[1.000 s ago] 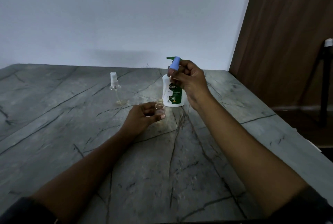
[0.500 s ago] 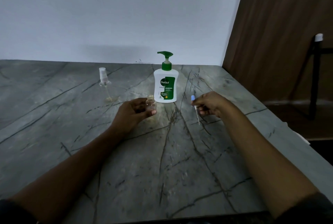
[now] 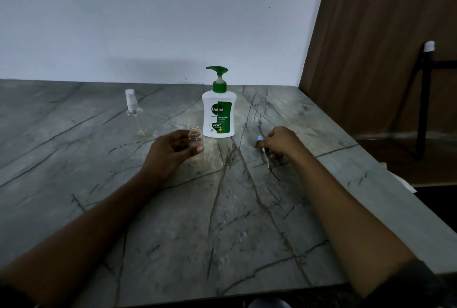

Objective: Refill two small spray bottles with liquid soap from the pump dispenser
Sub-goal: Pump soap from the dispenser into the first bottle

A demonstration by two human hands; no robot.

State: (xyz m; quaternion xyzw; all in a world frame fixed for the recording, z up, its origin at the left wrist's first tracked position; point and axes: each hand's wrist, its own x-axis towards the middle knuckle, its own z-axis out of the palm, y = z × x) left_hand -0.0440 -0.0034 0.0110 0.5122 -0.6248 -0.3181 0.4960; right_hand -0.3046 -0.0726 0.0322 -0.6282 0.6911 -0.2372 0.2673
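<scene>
Brought down since a second ago from in front of the pump dispenser (image 3: pixel 218 114) to the marble table (image 3: pixel 222 221): right hand (image 3: pixel 279 142), pinching the blue spray cap (image 3: pixel 259 138), dip tube (image 3: pixel 266 159) slanting down. Left hand (image 3: pixel 168 156) gripping the uncapped small bottle (image 3: pixel 195 138), upright, just before the dispenser. Farther left, well apart, capped and standing: second spray bottle (image 3: pixel 133 109).
</scene>
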